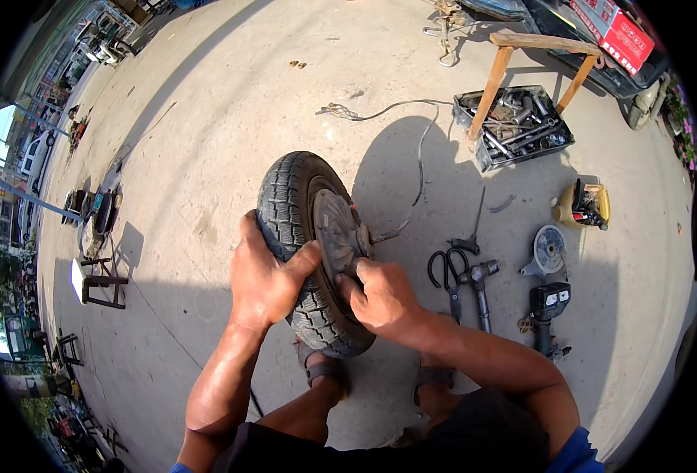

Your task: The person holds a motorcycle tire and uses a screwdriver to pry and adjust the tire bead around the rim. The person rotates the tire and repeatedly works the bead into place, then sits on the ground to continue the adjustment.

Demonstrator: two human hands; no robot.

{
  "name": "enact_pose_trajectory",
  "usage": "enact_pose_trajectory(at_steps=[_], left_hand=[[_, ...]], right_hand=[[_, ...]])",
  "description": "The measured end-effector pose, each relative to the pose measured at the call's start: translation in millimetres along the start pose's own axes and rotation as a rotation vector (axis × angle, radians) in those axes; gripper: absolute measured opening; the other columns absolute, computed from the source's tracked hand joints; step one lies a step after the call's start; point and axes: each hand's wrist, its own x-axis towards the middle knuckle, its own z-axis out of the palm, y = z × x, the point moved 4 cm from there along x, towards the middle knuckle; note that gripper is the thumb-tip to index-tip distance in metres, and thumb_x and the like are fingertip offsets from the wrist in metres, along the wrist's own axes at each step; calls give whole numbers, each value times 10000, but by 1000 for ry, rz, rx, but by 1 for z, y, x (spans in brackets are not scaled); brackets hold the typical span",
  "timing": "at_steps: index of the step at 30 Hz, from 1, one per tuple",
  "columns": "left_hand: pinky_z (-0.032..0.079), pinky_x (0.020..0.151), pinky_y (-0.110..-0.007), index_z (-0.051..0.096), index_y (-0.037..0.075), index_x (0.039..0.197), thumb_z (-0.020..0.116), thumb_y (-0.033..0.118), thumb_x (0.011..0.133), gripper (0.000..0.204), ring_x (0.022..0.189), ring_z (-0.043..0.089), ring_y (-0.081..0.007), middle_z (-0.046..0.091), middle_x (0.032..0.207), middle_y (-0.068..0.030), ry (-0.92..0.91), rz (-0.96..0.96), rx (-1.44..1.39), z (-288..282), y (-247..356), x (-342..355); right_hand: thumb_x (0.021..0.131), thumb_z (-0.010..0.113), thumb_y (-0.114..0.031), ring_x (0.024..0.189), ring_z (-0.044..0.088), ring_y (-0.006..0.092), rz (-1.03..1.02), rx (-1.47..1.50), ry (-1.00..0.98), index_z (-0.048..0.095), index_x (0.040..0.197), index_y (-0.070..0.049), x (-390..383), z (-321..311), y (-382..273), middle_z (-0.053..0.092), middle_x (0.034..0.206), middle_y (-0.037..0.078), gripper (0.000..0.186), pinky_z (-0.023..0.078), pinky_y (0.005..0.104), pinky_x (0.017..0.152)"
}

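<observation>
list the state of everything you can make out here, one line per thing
Wheel: tilted, held between both hands
Left hand: gripping the tyre
Right hand: curled, at the wheel's side
Cable: curving loosely, end wires splayed
Black crate: open-topped, full of tools
Yellow container: open, holding items
Scissors: lying on the ground
Hammer-shaped tool: lying down
Stool: standing upright

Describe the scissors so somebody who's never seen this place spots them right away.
Find the big treaded wheel near the picture's centre. On the shaded ground to its right, the scissors lie just left of a hammer-shaped metal tool. Two large black finger loops set them apart from their neighbours.
</observation>
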Motion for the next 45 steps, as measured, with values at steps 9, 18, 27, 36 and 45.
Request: enact_pose_trajectory(at_steps=[9,18,27,36,45], left_hand=[[583,843,-456,497,-96,1205,811,352,762,703,915,753,-404,735,985,-284,-6,-13,27,0,0,-1],[579,849,-456,498,-103,1187,815,343,765,691,930,750,-407,734,980,-289,-6,-11,14,-1,1,-1],[573,841,-470,501,-106,1165,812,352,752,690,915,742,-428,725,959,-302,0,14,53,1,9,-2],[577,824,-473,488,-109,1195,803,339,757,702,893,746,-436,725,950,-306,-6,0,44,1,13,-7],[579,825,-479,479,-114,1208,808,336,767,711,901,746,-451,727,949,-308,-1,25,51,3,11,-6]], right_hand=[[960,700,-152,772,665,514,36,90,-56,672,904,35,2,-1,1,664,778,290,197,521,529,647],[954,709,-132,654,642,472,83,150,-96,692,908,57,3,-9,8,660,751,286,195,507,445,601],[936,719,-111,599,613,438,97,148,-91,653,847,70,0,-8,6,638,717,285,213,487,445,573],[958,713,-121,594,635,391,118,217,-52,658,878,72,-7,-1,13,648,721,280,216,485,450,578],[955,718,-137,615,574,419,162,289,-39,582,773,60,-6,-1,12,583,655,277,300,445,487,555]])
